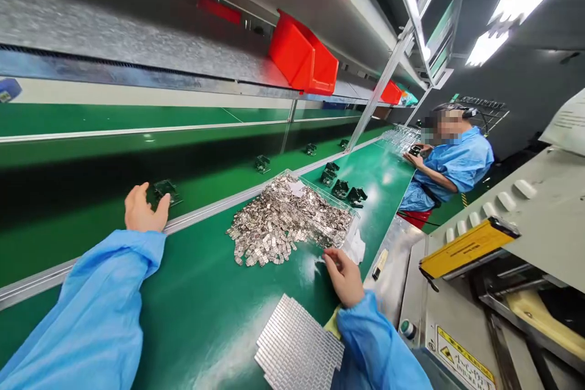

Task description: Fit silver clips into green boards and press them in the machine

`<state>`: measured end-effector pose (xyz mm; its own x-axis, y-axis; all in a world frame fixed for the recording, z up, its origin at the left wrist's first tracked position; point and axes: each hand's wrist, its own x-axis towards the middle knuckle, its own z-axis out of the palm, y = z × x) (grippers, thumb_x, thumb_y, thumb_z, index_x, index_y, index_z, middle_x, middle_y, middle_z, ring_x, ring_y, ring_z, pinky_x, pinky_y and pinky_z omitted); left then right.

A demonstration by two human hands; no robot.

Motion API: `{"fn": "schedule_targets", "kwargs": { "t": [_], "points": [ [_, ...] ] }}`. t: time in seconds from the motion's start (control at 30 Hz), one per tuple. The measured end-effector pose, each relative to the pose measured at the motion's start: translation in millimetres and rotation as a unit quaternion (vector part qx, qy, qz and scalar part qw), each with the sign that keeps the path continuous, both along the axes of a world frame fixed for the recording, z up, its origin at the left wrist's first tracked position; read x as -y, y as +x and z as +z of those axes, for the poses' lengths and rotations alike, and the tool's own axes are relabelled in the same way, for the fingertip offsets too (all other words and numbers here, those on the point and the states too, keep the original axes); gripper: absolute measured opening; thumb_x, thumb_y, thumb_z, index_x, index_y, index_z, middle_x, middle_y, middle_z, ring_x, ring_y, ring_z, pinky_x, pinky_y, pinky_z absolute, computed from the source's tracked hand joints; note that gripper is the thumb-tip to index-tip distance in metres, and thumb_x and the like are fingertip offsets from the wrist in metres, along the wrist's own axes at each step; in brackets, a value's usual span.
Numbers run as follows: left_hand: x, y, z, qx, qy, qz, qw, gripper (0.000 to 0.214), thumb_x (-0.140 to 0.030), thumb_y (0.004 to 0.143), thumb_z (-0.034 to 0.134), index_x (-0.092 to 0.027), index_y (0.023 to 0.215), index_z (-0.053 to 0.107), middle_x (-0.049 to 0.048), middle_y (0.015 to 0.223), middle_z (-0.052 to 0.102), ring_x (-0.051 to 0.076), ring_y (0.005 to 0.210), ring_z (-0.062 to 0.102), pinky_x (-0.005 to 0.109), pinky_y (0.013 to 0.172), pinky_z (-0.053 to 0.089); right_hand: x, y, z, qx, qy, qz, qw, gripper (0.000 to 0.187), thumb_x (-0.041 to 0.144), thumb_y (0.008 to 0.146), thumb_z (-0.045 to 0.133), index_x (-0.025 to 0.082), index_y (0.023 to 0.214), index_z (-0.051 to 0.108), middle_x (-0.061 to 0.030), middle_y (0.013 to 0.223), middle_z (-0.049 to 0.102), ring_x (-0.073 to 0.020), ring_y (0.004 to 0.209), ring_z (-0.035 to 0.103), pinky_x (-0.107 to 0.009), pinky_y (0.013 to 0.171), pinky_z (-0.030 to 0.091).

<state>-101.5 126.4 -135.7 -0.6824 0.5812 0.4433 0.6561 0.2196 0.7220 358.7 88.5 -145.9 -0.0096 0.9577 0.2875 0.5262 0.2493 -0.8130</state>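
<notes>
Circuit-board assembly [167,189] sits at left on the green belt [219,186], the left hand [145,210] touching it, thumb and fingers parted; the right hand [342,275] curls beside the metal-piece pile [269,228]. Whether either grips anything, I cannot tell.

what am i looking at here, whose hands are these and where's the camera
There is no robot here: this single picture comes from a camera worn on a person's head, looking forward and down at their own bare hands. The left hand is curled around a small dark assembly beyond the metal rail; whether it is gripped is hard to tell. The right hand is near the pile of small metal pieces; I can't see whether it holds one. On the green worktop, nearer the wearer, similar-looking pieces form a neat sheet. Further along, a co-worker in blue holds a dark item.
</notes>
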Motion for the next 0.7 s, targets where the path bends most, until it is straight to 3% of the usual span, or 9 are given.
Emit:
{"fn": "schedule_targets", "kwargs": {
  "t": [0.17,0.33,0.7],
  "points": [
    [12,21,-0.8,-0.039,0.056,-0.009,0.998,0.049,-0.030,0.083,0.059,-0.005,0.124,0.050,0.0175,0.135,0.044,0.021,0.111,0.057,0.031,0.088,0.052,-37,-36,-7.1,0.135,0.038,0.129,0.982,0.049,0.056,0.080,0.060,0.018,0.111,0.062,-0.0055,0.086,0.063,-0.0168,0.064,0.056,-0.030,0.060,0.048],
    [12,33,1.7,-0.069,0.086,-0.013,0.994,0.042,-0.026,0.083,0.060,0.000,0.116,0.055,0.0190,0.129,0.050,0.020,0.108,0.057,0.031,0.087,0.053,-47,-50,-11.8,0.235,0.087,0.162,0.954,0.066,0.061,0.067,0.072,0.023,0.119,0.060,-0.0067,0.101,0.060,-0.0220,0.086,0.060,-0.031,0.072,0.048],
    [21,59,1.2,-0.079,0.080,-0.034,0.993,0.036,-0.025,0.085,0.056,0.001,0.111,0.057,0.0165,0.122,0.054,0.021,0.109,0.056,0.031,0.084,0.054,-46,-48,-19.8,0.211,0.132,0.191,0.949,0.030,0.045,0.083,0.065,0.023,0.103,0.067,-0.0055,0.093,0.061,-0.0192,0.085,0.060,-0.028,0.075,0.047]
  ]
}}
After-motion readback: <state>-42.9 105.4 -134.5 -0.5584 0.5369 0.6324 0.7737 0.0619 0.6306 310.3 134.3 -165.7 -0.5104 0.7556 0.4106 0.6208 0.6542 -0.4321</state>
